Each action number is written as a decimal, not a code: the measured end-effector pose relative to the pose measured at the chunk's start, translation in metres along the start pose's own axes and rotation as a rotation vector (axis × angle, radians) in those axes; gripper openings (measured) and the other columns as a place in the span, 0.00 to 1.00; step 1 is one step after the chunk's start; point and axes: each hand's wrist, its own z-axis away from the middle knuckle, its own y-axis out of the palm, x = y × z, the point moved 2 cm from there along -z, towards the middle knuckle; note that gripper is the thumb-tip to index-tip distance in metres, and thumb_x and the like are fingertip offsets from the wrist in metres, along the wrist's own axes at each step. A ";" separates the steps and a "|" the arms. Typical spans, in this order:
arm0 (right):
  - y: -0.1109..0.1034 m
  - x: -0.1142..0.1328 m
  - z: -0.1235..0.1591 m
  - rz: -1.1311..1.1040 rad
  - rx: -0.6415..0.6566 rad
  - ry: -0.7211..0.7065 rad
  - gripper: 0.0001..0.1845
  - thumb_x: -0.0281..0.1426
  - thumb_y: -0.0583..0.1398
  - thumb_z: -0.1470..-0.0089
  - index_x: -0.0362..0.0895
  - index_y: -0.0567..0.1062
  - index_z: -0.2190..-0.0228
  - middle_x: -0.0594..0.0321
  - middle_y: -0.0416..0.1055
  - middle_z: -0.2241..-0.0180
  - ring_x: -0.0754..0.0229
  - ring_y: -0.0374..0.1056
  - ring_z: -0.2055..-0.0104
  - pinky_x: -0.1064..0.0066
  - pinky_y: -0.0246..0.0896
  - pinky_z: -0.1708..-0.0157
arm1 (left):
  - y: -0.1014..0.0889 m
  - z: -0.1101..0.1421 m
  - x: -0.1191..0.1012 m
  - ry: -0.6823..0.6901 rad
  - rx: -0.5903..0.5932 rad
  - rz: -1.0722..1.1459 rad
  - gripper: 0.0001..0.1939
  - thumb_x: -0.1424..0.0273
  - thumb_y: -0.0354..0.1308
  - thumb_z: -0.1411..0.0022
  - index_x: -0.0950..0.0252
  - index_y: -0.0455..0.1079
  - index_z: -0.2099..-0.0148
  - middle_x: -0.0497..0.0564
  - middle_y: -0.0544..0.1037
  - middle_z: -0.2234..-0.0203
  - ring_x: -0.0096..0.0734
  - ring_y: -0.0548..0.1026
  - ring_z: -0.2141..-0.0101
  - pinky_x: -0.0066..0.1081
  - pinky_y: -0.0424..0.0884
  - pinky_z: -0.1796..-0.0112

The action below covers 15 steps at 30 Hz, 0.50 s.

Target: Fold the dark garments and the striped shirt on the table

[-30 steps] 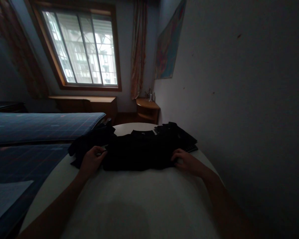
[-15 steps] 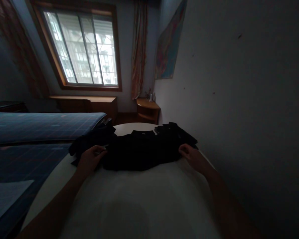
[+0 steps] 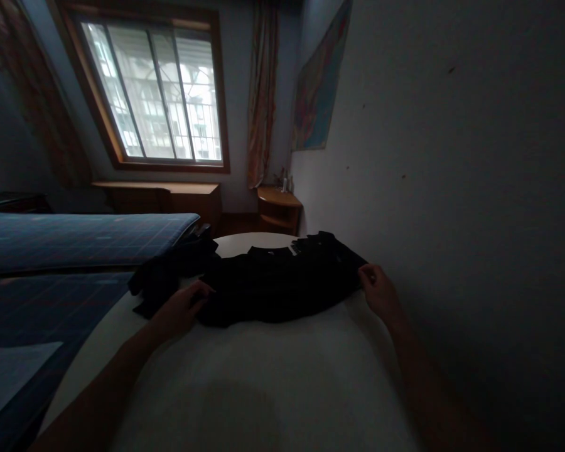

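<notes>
Across the pale round table (image 3: pixel 258 383), my left hand (image 3: pixel 187 306) and right hand (image 3: pixel 377 285) pinch opposite sides of a black garment (image 3: pixel 273 289), fingertips closed on cloth.

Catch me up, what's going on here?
A person has both hands on a black garment lying on a pale round table. The right hand pinches the right edge of the black garment; the left hand has its fingers at the left edge, grip too dark to confirm. More dark cloth lies beyond the left hand.
</notes>
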 end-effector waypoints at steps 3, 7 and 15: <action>0.000 -0.011 -0.002 0.009 -0.009 0.042 0.18 0.48 0.54 0.45 0.47 0.68 0.65 0.56 0.72 0.65 0.51 0.70 0.61 0.57 0.65 0.58 | 0.002 0.003 0.002 0.028 0.074 -0.053 0.09 0.63 0.54 0.41 0.59 0.70 0.60 0.52 0.79 0.59 0.39 0.77 0.59 0.37 0.71 0.56; 0.000 -0.017 -0.003 0.019 -0.036 0.047 0.17 0.45 0.53 0.44 0.46 0.69 0.63 0.54 0.73 0.63 0.50 0.71 0.60 0.55 0.66 0.56 | 0.000 0.006 0.003 -0.034 0.105 -0.080 0.17 0.62 0.57 0.44 0.59 0.71 0.52 0.52 0.79 0.59 0.39 0.77 0.61 0.36 0.71 0.58; -0.009 0.008 -0.003 -0.015 -0.198 -0.011 0.15 0.41 0.51 0.41 0.45 0.69 0.60 0.51 0.72 0.60 0.50 0.69 0.57 0.55 0.63 0.53 | -0.009 0.000 -0.017 -0.063 -0.071 0.055 0.17 0.58 0.58 0.47 0.59 0.75 0.57 0.53 0.81 0.62 0.42 0.78 0.60 0.38 0.73 0.57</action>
